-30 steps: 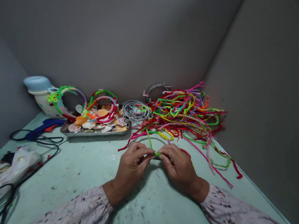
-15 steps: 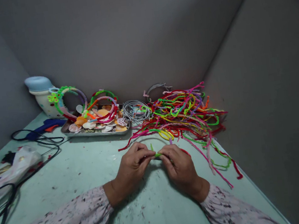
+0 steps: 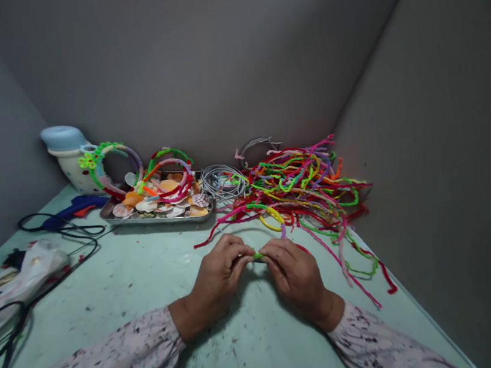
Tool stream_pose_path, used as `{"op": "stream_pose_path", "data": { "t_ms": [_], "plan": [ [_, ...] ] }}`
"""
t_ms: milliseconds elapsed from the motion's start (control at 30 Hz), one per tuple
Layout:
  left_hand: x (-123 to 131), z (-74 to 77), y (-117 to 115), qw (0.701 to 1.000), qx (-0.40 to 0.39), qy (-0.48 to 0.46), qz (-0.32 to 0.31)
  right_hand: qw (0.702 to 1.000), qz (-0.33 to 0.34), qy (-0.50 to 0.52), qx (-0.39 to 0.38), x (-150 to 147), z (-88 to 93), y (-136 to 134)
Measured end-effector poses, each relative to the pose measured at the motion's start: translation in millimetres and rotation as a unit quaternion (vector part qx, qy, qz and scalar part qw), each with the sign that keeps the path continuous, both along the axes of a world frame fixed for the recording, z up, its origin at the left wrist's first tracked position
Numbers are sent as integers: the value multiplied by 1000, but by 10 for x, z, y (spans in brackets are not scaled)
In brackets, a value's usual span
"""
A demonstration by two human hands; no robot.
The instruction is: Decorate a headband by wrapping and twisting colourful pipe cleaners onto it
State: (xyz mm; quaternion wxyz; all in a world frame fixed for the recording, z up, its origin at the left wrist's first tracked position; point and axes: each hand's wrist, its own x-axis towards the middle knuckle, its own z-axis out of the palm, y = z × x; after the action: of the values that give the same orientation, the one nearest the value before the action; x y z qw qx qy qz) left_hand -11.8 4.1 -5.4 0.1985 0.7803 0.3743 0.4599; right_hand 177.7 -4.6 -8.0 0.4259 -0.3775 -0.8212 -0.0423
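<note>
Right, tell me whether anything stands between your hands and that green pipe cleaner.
Nothing visible does: the left hand and right hand both grip the green pipe cleaner directly. The heap of coloured pipe cleaners lies beyond them, not between.

Tabletop runs to the metal tray; pipe cleaners crowd the right hand.

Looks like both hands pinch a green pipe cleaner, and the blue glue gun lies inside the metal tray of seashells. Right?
No: the blue glue gun lies on the table beside the metal tray, not inside it, as the head view shows. The left hand and right hand do pinch the green pipe cleaner.
</note>
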Motion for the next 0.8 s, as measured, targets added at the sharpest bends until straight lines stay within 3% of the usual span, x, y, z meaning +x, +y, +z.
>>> {"op": "stream_pose_path", "data": {
  "t_ms": [233,800],
  "plan": [
    [-5,-16,-9,999,36,-30,2,1000,-8,19,15,-12,13,-9],
    [-5,102,-97,998,63,21,-13,998,9,28,50,7,-5,-40]
  ]
}}
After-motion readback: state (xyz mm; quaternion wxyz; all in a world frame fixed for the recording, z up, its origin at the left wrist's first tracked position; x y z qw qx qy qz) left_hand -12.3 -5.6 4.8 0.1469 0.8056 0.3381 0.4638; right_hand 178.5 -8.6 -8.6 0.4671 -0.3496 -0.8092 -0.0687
